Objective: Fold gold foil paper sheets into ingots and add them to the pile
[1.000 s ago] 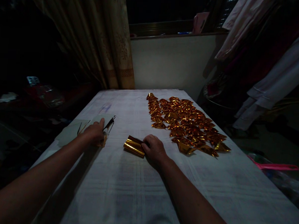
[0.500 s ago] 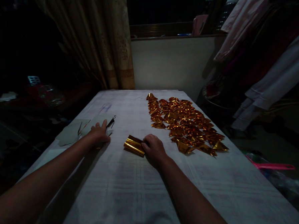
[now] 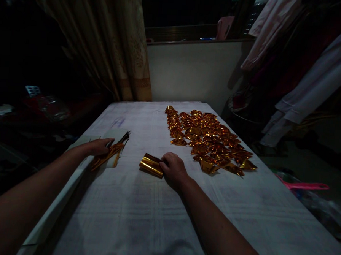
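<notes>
My right hand (image 3: 173, 168) grips the end of a curled gold foil sheet (image 3: 151, 165), which rests on the cloth-covered table (image 3: 131, 216). On the left, my left hand (image 3: 100, 146) appears closed on the edge of some gold foil paper (image 3: 108, 157); its fingers are partly hidden. Pale paper (image 3: 114, 133) lies beneath and behind that hand. A thin dark object (image 3: 125, 137), whose kind I cannot make out, sticks out past the foil. To the right spreads a pile of folded gold foil pieces (image 3: 207, 139).
A patterned curtain (image 3: 128, 57) hangs at the back left. Beyond the table is a windowsill with a pink cup (image 3: 224, 28). Clothes (image 3: 312, 81) hang on the right, and a pink handle (image 3: 307, 186) shows beside the table's right edge.
My left hand has shifted left and slightly up from the papers, and gold foil now shows under it. The right hand keeps its grip on the curled foil. The view has turned slightly.
</notes>
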A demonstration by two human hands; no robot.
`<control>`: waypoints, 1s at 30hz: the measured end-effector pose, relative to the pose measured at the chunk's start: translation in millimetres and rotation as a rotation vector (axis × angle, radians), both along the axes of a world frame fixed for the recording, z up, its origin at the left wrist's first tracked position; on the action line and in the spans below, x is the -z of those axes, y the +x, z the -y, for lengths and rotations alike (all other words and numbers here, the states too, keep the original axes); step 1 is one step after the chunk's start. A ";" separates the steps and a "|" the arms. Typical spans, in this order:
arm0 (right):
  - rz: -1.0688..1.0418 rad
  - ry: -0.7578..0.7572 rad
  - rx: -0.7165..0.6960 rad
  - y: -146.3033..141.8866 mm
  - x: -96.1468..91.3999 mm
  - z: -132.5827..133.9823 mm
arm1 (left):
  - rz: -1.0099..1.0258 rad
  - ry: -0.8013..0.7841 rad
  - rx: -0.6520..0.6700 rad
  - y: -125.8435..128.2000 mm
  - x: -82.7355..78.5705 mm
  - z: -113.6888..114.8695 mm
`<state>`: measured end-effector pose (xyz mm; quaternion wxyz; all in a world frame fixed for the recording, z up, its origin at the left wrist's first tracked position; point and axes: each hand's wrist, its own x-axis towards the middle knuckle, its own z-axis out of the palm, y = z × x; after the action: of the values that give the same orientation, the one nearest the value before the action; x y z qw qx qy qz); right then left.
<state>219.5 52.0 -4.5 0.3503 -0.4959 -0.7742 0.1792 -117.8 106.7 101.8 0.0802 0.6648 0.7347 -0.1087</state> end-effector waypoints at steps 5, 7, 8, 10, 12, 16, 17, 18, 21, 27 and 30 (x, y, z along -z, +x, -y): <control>-0.076 0.032 0.074 0.4 1.5 -2.3 | 0.117 -0.041 0.014 -4.6 6.4 2.8; -0.113 0.047 0.138 2.5 2.3 -5.2 | 0.149 0.004 0.033 -8.3 7.1 5.0; -0.130 0.053 0.170 3.9 2.4 -6.6 | 0.161 0.031 0.040 -10.3 7.6 6.4; -0.162 0.066 0.224 6.7 1.4 -8.8 | 0.177 0.083 0.046 -13.7 9.8 9.9; -0.201 0.147 0.246 8.9 -1.3 -9.1 | 0.182 0.128 0.043 -15.5 13.8 14.8; -0.156 0.408 0.127 9.5 -8.2 -4.3 | 0.158 0.212 0.025 -11.4 25.3 28.6; -0.104 0.423 0.091 9.0 -9.3 -2.5 | 0.146 0.236 0.021 -8.8 28.4 32.5; -0.050 0.420 0.069 8.2 -9.9 -0.8 | 0.133 0.261 0.017 -5.6 31.3 36.3; 0.062 0.368 0.045 5.8 -8.7 2.9 | 0.098 0.324 0.006 5.0 38.6 46.5; -0.014 0.313 0.072 2.5 -5.2 4.9 | 0.097 0.591 -0.017 26.3 48.9 61.9; -0.034 0.310 0.075 2.0 -8.5 7.2 | 0.222 0.713 0.085 43.4 57.2 71.2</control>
<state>221.6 44.7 4.0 0.4421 -0.4612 -0.7675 0.0529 -74.4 35.5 44.7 -0.0817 0.6886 0.6850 0.2232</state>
